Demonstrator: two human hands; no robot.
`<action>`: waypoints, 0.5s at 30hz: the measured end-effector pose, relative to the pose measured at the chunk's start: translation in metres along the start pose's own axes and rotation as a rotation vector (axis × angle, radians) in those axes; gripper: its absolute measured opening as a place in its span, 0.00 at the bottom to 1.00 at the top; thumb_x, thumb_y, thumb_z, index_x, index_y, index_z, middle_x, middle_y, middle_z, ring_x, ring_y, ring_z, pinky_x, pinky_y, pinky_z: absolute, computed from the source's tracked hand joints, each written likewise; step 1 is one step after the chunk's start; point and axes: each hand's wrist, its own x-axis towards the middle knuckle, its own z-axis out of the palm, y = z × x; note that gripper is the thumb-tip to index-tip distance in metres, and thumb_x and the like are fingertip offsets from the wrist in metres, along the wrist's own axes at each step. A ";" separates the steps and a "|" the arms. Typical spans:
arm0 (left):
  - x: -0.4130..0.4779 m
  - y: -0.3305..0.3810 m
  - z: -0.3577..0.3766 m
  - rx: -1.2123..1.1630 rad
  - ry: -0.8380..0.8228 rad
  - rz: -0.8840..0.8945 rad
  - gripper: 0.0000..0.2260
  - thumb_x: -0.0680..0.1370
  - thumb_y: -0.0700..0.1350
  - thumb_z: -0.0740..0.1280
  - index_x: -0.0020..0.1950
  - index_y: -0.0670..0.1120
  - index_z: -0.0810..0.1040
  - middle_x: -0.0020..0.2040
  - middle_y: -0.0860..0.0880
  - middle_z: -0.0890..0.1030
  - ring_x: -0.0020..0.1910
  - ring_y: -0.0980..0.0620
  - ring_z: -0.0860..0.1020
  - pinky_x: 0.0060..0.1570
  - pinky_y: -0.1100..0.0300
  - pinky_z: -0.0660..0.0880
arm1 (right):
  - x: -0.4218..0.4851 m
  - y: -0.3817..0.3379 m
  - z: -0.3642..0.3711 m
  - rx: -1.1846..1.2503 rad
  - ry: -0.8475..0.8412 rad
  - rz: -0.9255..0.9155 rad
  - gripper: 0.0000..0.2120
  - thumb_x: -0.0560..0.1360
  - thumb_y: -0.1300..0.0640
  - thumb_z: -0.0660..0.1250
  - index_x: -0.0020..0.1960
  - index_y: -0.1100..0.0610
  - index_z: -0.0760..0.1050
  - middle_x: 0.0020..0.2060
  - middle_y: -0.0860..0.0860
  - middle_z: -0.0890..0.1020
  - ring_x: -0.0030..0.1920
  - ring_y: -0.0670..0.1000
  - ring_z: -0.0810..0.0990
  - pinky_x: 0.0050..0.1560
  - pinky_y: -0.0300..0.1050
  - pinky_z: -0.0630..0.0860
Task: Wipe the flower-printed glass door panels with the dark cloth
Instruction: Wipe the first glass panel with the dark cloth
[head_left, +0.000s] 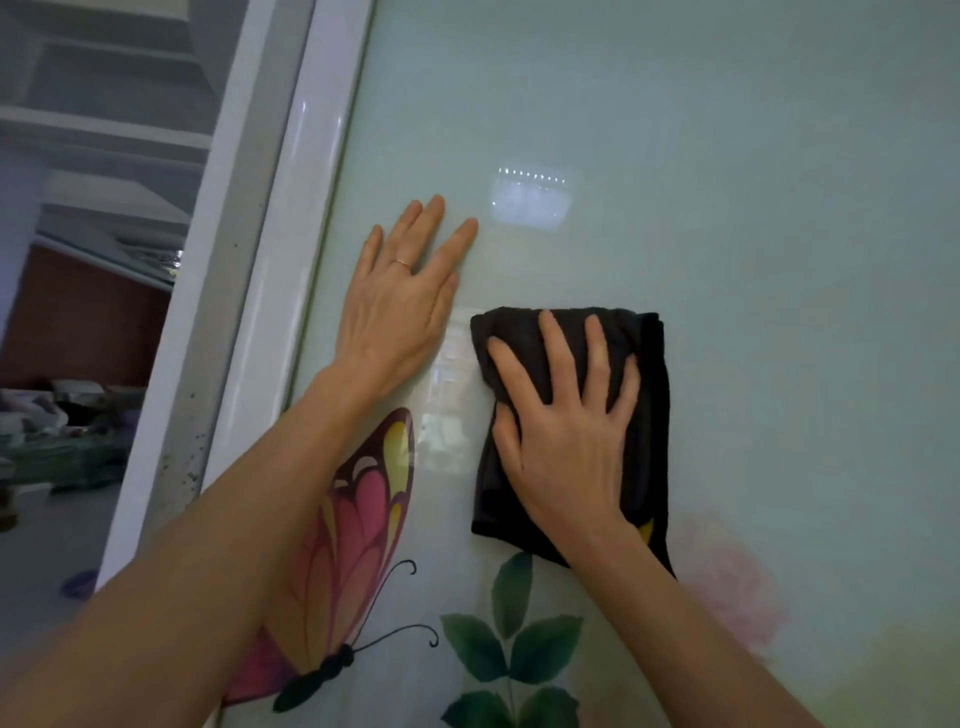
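Observation:
A pale green glass door panel (727, 208) fills most of the view, printed low down with a pink butterfly (358, 525), green leaves (511, 644) and a faint pink flower (727, 577). My right hand (566, 415) presses a folded dark cloth (652, 415) flat against the glass, fingers spread over it. My left hand (400, 301) lies flat on the bare glass to the left of the cloth, fingers apart, holding nothing. A thin ring sits on one finger.
The white door frame (291, 249) runs diagonally along the panel's left edge. Beyond it, a room with ceiling steps, a reddish-brown wall (83, 322) and cluttered items (57, 431) shows at far left. Bright reflections mark the glass above and between my hands.

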 end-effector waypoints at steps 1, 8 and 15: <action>0.000 -0.001 -0.001 -0.002 0.004 -0.006 0.23 0.85 0.49 0.49 0.80 0.51 0.63 0.81 0.43 0.60 0.80 0.44 0.56 0.77 0.44 0.51 | -0.006 -0.004 0.000 0.012 -0.022 -0.043 0.23 0.80 0.50 0.62 0.74 0.45 0.72 0.76 0.57 0.69 0.77 0.66 0.62 0.74 0.73 0.55; -0.008 -0.005 -0.006 -0.001 0.000 -0.030 0.23 0.85 0.48 0.50 0.81 0.50 0.62 0.81 0.42 0.59 0.80 0.42 0.56 0.78 0.44 0.50 | 0.004 0.011 0.002 0.010 -0.034 -0.223 0.23 0.80 0.46 0.61 0.74 0.45 0.72 0.76 0.54 0.70 0.77 0.62 0.64 0.74 0.67 0.57; -0.018 -0.005 -0.004 -0.016 0.022 -0.041 0.22 0.86 0.47 0.51 0.80 0.50 0.63 0.81 0.42 0.59 0.80 0.42 0.56 0.78 0.44 0.50 | 0.061 0.018 0.016 -0.090 0.068 0.046 0.23 0.82 0.46 0.58 0.75 0.46 0.71 0.76 0.56 0.70 0.76 0.64 0.66 0.73 0.69 0.59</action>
